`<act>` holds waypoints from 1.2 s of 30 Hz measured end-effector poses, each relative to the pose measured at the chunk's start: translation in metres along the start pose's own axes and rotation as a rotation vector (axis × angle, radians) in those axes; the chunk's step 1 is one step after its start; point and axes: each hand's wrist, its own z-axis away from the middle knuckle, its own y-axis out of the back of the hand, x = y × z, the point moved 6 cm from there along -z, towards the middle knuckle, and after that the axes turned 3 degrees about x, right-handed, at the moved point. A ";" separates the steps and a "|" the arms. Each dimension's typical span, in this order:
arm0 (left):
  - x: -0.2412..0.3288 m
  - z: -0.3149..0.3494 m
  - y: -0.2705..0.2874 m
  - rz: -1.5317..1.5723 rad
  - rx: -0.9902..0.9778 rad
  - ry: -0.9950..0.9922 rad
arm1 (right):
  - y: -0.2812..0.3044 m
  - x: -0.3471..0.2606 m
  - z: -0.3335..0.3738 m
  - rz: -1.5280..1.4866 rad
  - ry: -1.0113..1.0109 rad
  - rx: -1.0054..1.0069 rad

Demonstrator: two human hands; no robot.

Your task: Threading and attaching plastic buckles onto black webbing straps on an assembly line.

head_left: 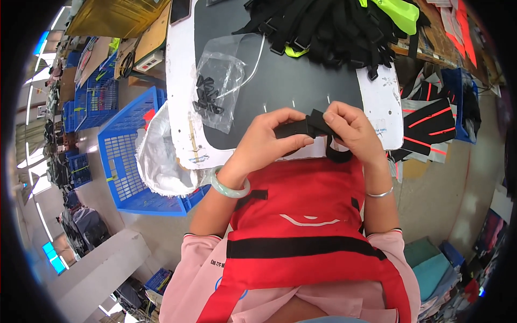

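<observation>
My left hand (266,141) and my right hand (353,129) meet over the near edge of the table, both pinching a black webbing strap (302,127) with a black buckle piece between the fingertips. The strap hangs down from my right hand (336,153) toward a red vest with black bands (301,215) lying on my lap. A pale green bangle sits on my left wrist, a thin silver one on my right.
A dark mat (291,81) covers the white table. On it lie a clear plastic bag of small black buckles (212,91) and a heap of black straps (328,27) with neon yellow fabric (401,13). A blue crate (126,156) holding a white sack (159,156) stands left.
</observation>
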 end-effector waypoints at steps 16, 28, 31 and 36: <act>0.038 0.027 -0.006 -0.998 0.074 -0.725 | -0.011 -0.010 0.005 0.554 0.145 -0.198; -0.024 0.013 0.016 0.311 0.158 -0.307 | -0.052 0.000 -0.003 0.073 0.262 -0.114; -0.028 0.022 0.022 0.342 0.174 -0.075 | -0.059 -0.008 -0.008 0.346 0.432 -0.021; -0.031 0.054 0.039 0.274 0.239 -0.226 | -0.085 -0.029 -0.003 0.758 0.704 -0.027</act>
